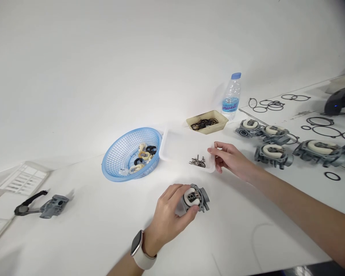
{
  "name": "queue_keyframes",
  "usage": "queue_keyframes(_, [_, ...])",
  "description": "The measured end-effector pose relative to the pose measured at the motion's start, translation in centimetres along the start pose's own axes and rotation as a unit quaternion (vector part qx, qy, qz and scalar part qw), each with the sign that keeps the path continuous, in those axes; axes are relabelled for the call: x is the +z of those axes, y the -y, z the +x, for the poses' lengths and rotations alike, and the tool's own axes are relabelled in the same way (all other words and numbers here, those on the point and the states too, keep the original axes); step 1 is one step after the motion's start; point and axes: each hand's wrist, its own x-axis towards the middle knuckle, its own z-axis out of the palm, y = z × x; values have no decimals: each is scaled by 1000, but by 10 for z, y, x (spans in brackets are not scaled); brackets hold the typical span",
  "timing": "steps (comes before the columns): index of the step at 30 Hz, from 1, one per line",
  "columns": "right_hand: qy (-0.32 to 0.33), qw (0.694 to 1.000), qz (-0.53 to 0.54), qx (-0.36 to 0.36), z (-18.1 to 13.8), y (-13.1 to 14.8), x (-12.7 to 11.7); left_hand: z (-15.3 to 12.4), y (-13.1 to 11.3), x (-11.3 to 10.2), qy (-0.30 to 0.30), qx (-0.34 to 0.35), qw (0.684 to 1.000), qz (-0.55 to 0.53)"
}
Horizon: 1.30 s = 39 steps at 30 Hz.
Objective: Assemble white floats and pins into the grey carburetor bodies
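Apparently for steadiness, the left hand [171, 209] curls partly closed around a grey metal body [196, 196] on the surface [103, 237]; just beyond, the right hand [224, 157] grips a white tray's [179, 145] right edge, seemingly so its small metal parts [198, 161] sit within reach.

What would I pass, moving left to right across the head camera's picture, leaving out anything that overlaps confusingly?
Grey metal part on the left → blue basket → whitish plastic tray → water bottle → dark object at the right edge.
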Motion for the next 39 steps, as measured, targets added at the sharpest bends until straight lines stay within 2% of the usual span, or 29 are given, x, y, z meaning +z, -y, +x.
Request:
queue_keyframes(12, [3,1000,14,-20,-9,11,13,0,2,1,0,3,1000,-3])
queue_keyframes(18, [30,991,-5,-131,-37,22,34,1,0,-1,5,4,1000,-17])
queue_keyframes(21, [52,987,6,-153,-47,22,40,2,-3,-2,12,-1,1000,-19])
queue_keyframes(29, [76,984,14,-161,-53,25,42,0,-2,-1,4,-8,1000,3])
queue_keyframes(39, [52,988,-2,-149,-46,18,40,4,-2,-2,18,3,1000,-17])
